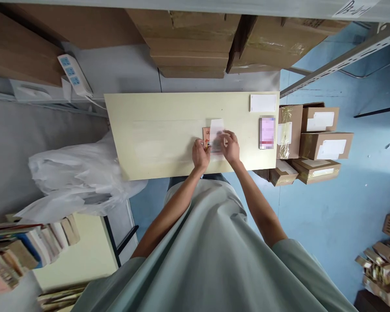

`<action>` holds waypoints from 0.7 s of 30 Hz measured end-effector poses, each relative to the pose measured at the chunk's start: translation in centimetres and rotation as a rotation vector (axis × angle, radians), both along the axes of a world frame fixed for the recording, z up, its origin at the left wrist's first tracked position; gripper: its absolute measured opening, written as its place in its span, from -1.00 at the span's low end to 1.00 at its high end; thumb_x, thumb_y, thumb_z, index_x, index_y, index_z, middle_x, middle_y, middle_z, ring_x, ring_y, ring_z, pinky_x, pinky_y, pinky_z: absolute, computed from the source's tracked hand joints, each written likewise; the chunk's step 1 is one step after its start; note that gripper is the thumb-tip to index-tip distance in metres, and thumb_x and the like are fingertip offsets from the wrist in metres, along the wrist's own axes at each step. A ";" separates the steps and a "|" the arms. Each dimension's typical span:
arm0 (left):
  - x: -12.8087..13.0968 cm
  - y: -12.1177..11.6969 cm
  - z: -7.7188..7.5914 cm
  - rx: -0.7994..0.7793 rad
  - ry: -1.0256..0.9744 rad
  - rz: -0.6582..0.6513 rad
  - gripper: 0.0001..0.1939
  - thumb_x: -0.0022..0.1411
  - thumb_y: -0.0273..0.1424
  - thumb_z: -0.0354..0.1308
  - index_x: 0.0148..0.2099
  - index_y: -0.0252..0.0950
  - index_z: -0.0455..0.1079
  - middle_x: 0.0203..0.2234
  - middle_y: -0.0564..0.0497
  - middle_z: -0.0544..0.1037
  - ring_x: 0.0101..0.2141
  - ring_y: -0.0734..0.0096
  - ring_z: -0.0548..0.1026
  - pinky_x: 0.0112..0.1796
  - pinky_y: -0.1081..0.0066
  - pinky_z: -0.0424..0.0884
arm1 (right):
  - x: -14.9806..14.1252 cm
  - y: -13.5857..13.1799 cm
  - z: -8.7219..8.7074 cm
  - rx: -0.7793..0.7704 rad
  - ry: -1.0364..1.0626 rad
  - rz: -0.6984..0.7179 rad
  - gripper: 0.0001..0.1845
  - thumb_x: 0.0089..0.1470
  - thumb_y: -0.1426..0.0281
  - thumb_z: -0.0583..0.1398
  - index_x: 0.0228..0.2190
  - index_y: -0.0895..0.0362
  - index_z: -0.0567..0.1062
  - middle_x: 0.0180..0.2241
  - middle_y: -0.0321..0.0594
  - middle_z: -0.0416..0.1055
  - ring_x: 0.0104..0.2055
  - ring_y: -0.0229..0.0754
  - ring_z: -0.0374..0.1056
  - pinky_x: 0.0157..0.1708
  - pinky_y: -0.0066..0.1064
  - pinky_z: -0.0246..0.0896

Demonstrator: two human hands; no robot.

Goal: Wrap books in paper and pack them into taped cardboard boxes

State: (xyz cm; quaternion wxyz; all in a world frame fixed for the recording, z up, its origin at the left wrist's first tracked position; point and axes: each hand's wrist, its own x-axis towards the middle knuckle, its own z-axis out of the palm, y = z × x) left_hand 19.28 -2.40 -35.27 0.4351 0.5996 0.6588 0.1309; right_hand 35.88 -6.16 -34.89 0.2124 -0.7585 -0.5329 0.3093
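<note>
On the pale yellow table, a small orange printed booklet or card (206,133) lies partly under a whitish, see-through sheet (216,126). I cannot tell whether that sheet is a loose film or part of a plastic sleeve. My left hand (201,155) is closed, its fingers and thumb pinched at the lower left edge of the orange piece. At the sheet's right edge, my right hand (231,147) is bent in a pinch on the pale material. Its fingertips partly cover what it grips.
The narrow table (162,143) carries a white label stack (262,103) and a phone (267,133) at right. Cardboard boxes (318,145) stand beyond that edge. Plastic bags (78,169) and books (42,242) are at left. A shelf beam (195,13) crosses above, near a power strip (75,74).
</note>
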 end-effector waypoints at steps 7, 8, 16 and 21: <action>1.1 -0.7 0.2 0.039 -0.011 -0.099 -0.93 0.47 -0.40 0.20 -0.07 -0.20 0.51 0.01 -0.31 0.51 0.15 -0.27 0.47 0.22 -0.13 0.38 | 1.5 4.7 -1.4 -0.065 -0.015 -0.073 -0.57 0.46 0.30 0.14 0.25 -0.06 0.59 0.33 -0.04 0.36 0.04 0.01 0.54 0.07 -0.11 0.57; 1.6 -0.8 0.1 0.042 -0.004 -0.084 -0.85 0.46 -0.30 0.26 -0.02 -0.25 0.51 0.06 -0.38 0.50 0.18 -0.37 0.44 0.23 -0.17 0.35 | 1.5 4.9 -1.3 -0.090 -0.012 -0.086 -0.56 0.45 0.30 0.16 0.26 -0.05 0.59 0.30 -0.04 0.36 -0.01 -0.01 0.55 0.05 -0.12 0.57; 6.8 -1.4 2.1 -0.015 0.191 0.014 -0.13 0.25 -0.01 0.47 0.34 -0.51 0.31 0.26 -0.63 0.37 0.32 -0.63 0.29 0.26 -0.21 0.30 | 1.0 6.5 0.4 -0.263 -0.047 -0.164 -0.54 0.43 0.31 0.18 0.28 -0.05 0.57 0.19 -0.04 0.43 -0.04 0.01 0.58 0.03 -0.10 0.57; 6.8 -0.9 4.3 -0.091 0.388 -0.073 -0.21 0.28 -0.13 0.44 0.37 -0.46 0.32 0.27 -0.52 0.40 0.28 -0.44 0.37 0.16 -0.07 0.44 | 1.5 6.5 2.7 -0.312 -0.151 0.010 -0.46 0.47 0.34 0.09 0.38 -0.02 0.48 0.25 0.04 0.43 0.00 0.08 0.60 0.01 -0.06 0.60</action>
